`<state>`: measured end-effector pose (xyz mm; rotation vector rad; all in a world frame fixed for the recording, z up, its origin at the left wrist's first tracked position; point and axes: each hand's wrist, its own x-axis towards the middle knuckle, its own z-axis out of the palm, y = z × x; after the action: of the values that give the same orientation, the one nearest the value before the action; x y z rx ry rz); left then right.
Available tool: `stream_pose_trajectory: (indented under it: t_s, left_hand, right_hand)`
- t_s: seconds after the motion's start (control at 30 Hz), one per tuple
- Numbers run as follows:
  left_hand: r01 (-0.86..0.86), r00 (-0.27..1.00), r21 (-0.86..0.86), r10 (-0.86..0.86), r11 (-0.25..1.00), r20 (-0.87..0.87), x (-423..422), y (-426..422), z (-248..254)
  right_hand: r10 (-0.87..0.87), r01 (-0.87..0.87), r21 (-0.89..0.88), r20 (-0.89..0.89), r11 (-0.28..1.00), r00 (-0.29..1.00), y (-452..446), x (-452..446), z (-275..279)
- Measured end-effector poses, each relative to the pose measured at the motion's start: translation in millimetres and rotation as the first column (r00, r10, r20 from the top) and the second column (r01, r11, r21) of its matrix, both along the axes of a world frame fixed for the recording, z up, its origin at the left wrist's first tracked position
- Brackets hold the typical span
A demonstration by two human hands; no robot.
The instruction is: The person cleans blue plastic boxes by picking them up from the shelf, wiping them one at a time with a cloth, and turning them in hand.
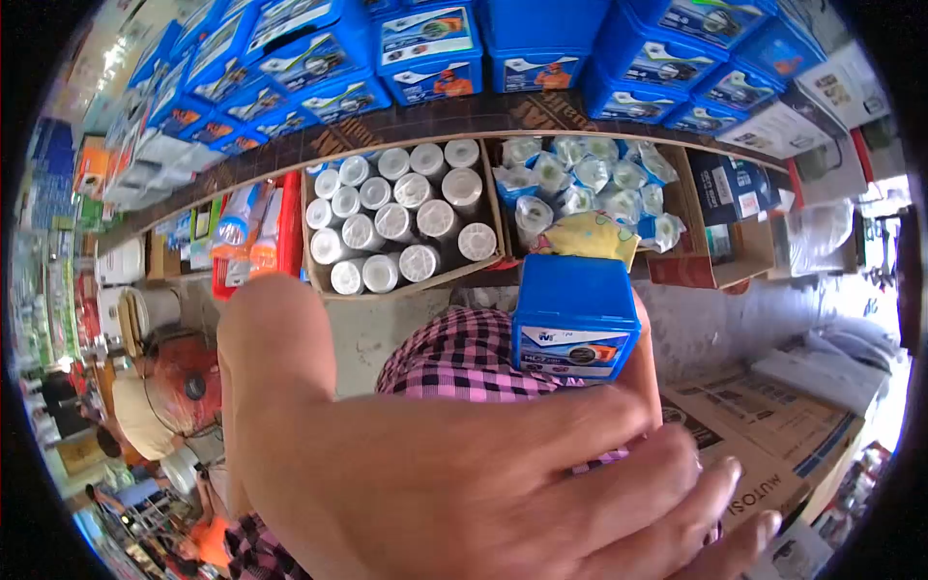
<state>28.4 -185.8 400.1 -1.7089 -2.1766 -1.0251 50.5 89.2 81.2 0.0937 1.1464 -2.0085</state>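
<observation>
Very close to the camera, my left hand fills the lower middle, its back toward me. Its fingers stretch to the right, slightly bent and apart, holding nothing visible. Beyond them is a blue box with a white label printed with a round dark product. My right hand runs along the box's right side and appears to support it; the fingers are hidden behind the box and my left hand. A yellow patterned cloth-like item shows just past the box's far edge.
A shelf holds stacked blue boxes. Below it are a carton of white-capped cylinders, a carton of plastic-wrapped items and a red bin. Brown cardboard boxes lie at right. A red fan and people are at left.
</observation>
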Motion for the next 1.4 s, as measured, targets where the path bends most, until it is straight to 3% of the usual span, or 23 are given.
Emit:
stream_pose_trajectory:
  t_s: [0.17, 0.3, 0.33, 0.4, 0.53, 0.67, 0.7, 0.77, 0.8, 0.83, 0.87, 0.9, 0.93, 0.97, 1.03, 1.1, 1.13, 1.17, 1.23, 1.27, 1.3, 1.37, 1.4]
  left_hand:
    - [-0.027, 0.998, -0.119, 0.033, 0.993, 0.047, -16.3, 10.5, 8.8]
    - [-0.218, 0.955, -0.264, 0.261, 0.940, 0.139, 4.5, 63.5, -0.4]
    - [-0.280, 0.933, -0.302, 0.332, 0.911, 0.136, 58.1, 117.6, -5.6]
    - [-0.318, 0.906, -0.339, 0.389, 0.885, 0.166, 41.6, 87.7, -3.7]
    - [-0.035, 0.986, -0.329, 0.086, 0.944, 0.142, 6.2, 11.2, 18.0]
    - [0.378, 0.920, -0.291, -0.323, 0.879, 0.220, 6.7, -11.9, 11.8]
    - [0.478, 0.730, -0.122, -0.316, 0.870, 0.607, 25.7, -32.7, -3.5]
    - [0.754, 0.577, -0.114, -0.568, 0.647, 0.588, 21.4, -64.4, -5.2]
    - [0.767, 0.558, -0.243, -0.432, 0.593, 0.709, 6.3, -58.0, -6.0]
    - [0.777, 0.547, -0.355, -0.277, 0.520, 0.790, -19.8, -36.4, -1.0]
    - [0.288, 0.779, 0.164, -0.331, 0.943, 0.533, -9.1, -70.8, -80.5]
    - [-0.156, 0.623, -0.012, 0.108, 0.988, 0.775, 0.1, -64.1, -91.6]
    - [-0.293, 0.513, -0.054, 0.205, 0.955, 0.833, -20.4, -50.7, -134.3]
    - [-0.347, 0.438, -0.129, 0.282, 0.929, 0.853, -20.0, -43.5, -177.6]
    - [-0.220, 0.387, -0.082, 0.165, 0.972, 0.907, -12.0, -20.4, -232.2]
    - [-0.430, 0.068, 0.158, -0.142, 0.889, 0.987, -0.5, 3.5, -239.2]
    - [-0.449, 0.073, 0.166, -0.149, 0.878, 0.986, -4.2, 2.9, -243.9]
    - [-0.472, 0.077, 0.170, -0.151, 0.865, 0.985, -6.6, -0.3, -242.5]
    - [-0.473, 0.179, 0.135, -0.055, 0.871, 0.982, -11.3, -10.9, -233.1]
    - [-0.492, 0.306, 0.050, 0.119, 0.869, 0.945, -17.1, -14.5, -237.3]
    - [-0.505, 0.298, 0.044, 0.126, 0.862, 0.946, -19.9, -16.1, -238.6]
    - [-0.611, 0.493, -0.249, 0.607, 0.752, 0.623, -25.9, -11.6, -241.5]
    - [-0.625, 0.536, -0.239, 0.631, 0.743, 0.561, -27.9, -7.3, -251.4]
  right_hand:
    - [0.102, -0.103, -0.023, -0.035, 0.994, 0.994, -30.7, -28.5, 4.2]
    - [0.366, -0.366, -0.103, -0.022, 0.925, 0.930, -104.0, -49.5, -9.6]
    - [0.440, -0.443, -0.122, -0.048, 0.888, 0.897, -130.6, -62.6, -10.6]
    - [0.512, -0.515, -0.127, -0.056, 0.848, 0.857, -151.9, -68.7, -11.3]
    - [0.274, -0.281, -0.030, -0.145, 0.959, 0.951, -84.8, -97.0, 13.7]
    - [-0.071, 0.080, 0.070, -0.120, 0.994, 0.990, 19.0, -43.7, 29.2]
    - [-0.143, 0.153, 0.080, -0.122, 0.985, 0.982, 36.5, -19.4, 32.4]
    - [-0.205, 0.209, 0.057, -0.075, 0.976, 0.976, 16.8, -6.3, 23.2]
    - [-0.333, 0.333, -0.052, 0.016, 0.942, 0.943, 12.6, 0.6, -2.1]
    - [-0.318, 0.321, -0.071, 0.042, 0.944, 0.947, 2.6, 3.2, -10.7]
    - [-0.326, 0.327, -0.045, 0.015, 0.944, 0.945, -0.4, 0.4, -15.0]
    - [-0.331, 0.331, -0.017, -0.023, 0.944, 0.943, -1.1, -6.1, -17.5]
    - [-0.336, 0.337, 0.008, -0.061, 0.941, 0.940, -3.9, -12.5, -20.6]
    - [-0.343, 0.348, 0.037, -0.097, 0.937, 0.934, -5.3, -16.4, -23.4]
    - [-0.349, 0.367, 0.108, -0.157, 0.924, 0.924, -4.8, -17.1, -28.5]
    - [-0.391, 0.403, 0.058, -0.143, 0.914, 0.909, -9.2, -23.4, -40.4]
    - [-0.433, 0.429, -0.061, -0.176, 0.901, 0.884, -17.4, -29.6, -17.7]
    - [-0.516, 0.529, -0.059, -0.333, 0.846, 0.789, -24.5, -35.5, -7.1]
    - [-0.514, 0.620, 0.143, -0.435, 0.771, 0.739, -23.9, -49.6, 8.6]
    - [-0.516, 0.618, 0.089, -0.466, 0.781, 0.719, -20.1, -52.9, 22.8]
    - [-0.522, 0.616, 0.036, -0.494, 0.787, 0.695, -17.6, -53.8, 42.5]
    - [-0.467, 0.564, 0.050, -0.502, 0.825, 0.728, -23.2, -53.4, 68.4]
    - [-0.061, 0.510, 0.237, -0.863, 0.827, 0.501, -36.9, -57.0, 75.0]
